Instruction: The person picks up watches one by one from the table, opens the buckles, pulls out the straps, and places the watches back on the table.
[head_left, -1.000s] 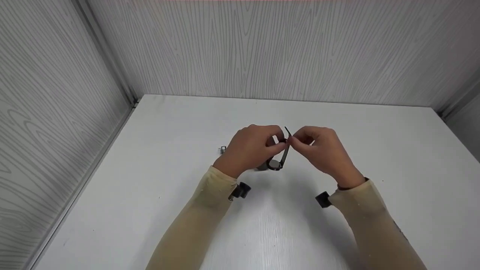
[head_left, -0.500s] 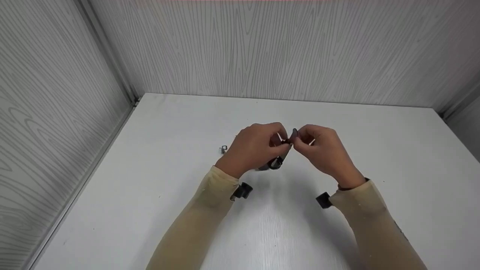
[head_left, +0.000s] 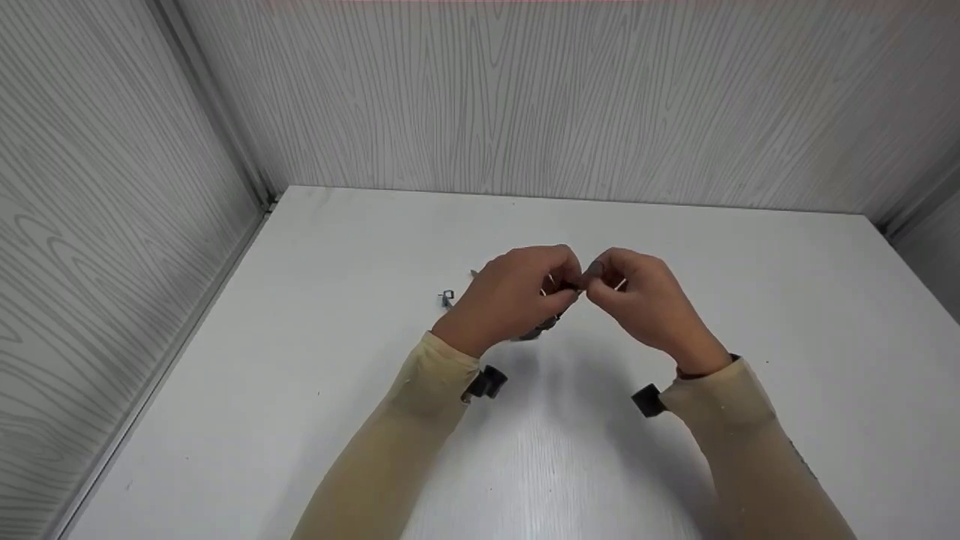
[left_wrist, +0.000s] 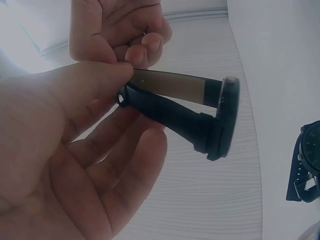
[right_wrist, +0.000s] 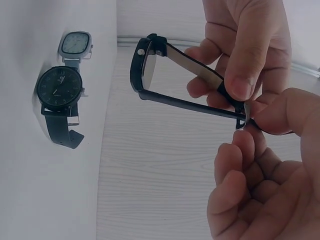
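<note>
Between the two hands hangs a wristwatch (right_wrist: 142, 70) with a black strap, its case seen edge-on in the left wrist view. The strap is bent into a loop, its tan lining (left_wrist: 175, 85) showing on the inner side. My left hand (head_left: 510, 296) pinches the strap near the metal buckle (right_wrist: 242, 118) with thumb and fingers. From the other side, my right hand (head_left: 637, 296) pinches the strap end at the buckle between thumb and index finger. The fingertips of both hands nearly meet there. In the head view the hands mostly hide the watch.
Two more watches lie on the white table (head_left: 360, 420): one with a round black dial (right_wrist: 60, 89), one with a rounded-square case (right_wrist: 75, 44). In the head view they are largely behind the left hand. A wood-grained panel (head_left: 480, 97) stands at the back.
My left hand has shifted slightly right, closer to the right hand. The strap end that stuck up between them is now mostly behind the right fingers, and the watch case has turned and dropped from sight.
</note>
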